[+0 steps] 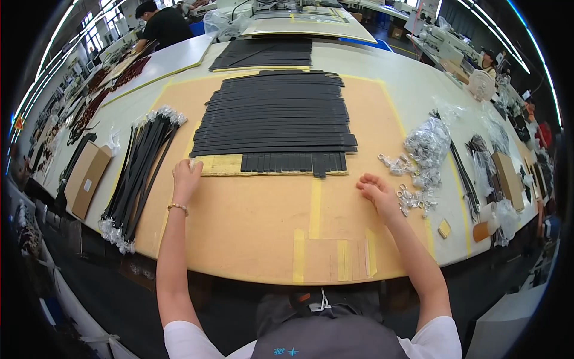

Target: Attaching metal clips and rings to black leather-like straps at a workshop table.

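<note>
Long black straps (272, 113) lie side by side in a broad stack on a yellow-edged board in front of me. Along the board's near edge is a bare yellow strip (221, 166), with a row of short black strap pieces (293, 162) to its right. My left hand (188, 178) is closed at the strip's left end, its fingertips pinching the board's corner. Over the tan mat, my right hand (379, 192) is half curled with its fingers a little apart, and nothing shows in it. It is nearest to a pile of small metal clasps (412, 194).
Black straps with plastic-wrapped ends (143, 167) lie in a bundle at left, beside a cardboard box (86, 179). A bag of metal hardware (429, 145) rests at right, near a small yellow block (443, 228). More black straps (263, 54) lie beyond; other people work farther off.
</note>
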`<state>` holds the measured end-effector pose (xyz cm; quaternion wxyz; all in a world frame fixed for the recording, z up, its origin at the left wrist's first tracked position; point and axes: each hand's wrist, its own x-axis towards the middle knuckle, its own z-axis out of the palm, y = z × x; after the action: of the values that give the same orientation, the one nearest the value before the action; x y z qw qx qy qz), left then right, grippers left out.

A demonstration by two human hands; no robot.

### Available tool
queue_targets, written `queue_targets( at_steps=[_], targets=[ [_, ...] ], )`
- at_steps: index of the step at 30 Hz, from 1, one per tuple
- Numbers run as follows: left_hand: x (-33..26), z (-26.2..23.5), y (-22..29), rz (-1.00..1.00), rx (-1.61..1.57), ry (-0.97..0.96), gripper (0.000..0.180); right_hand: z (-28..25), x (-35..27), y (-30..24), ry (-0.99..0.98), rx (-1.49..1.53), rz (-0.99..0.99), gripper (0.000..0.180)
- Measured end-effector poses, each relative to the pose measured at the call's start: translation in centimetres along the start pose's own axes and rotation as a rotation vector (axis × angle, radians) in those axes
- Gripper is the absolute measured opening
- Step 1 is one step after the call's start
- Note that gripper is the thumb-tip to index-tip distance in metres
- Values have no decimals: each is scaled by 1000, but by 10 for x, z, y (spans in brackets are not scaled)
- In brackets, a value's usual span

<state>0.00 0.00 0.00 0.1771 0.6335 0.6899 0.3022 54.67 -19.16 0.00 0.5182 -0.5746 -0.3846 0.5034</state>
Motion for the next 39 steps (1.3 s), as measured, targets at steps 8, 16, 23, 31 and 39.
queue_targets(
  at_steps=[8,16,23,31,39],
  targets=[
    [10,52,19,61,205,224,67,-5,50,-26,0,-7,69,40],
    [6,32,12,-117,-125,60,59,2,52,-26,10,-149,61,39],
    [-41,13,18,-93,-136,36,54,-4,-2,-25,-40,-97,119,40],
    [-79,-4,20,-123,-175,-123,62,-14,-50,-27,-42,-121,137,41],
    [-88,-18,33,-120,3,-135,60,-16,-58,-25,-47,-169,93,41]
  ],
)
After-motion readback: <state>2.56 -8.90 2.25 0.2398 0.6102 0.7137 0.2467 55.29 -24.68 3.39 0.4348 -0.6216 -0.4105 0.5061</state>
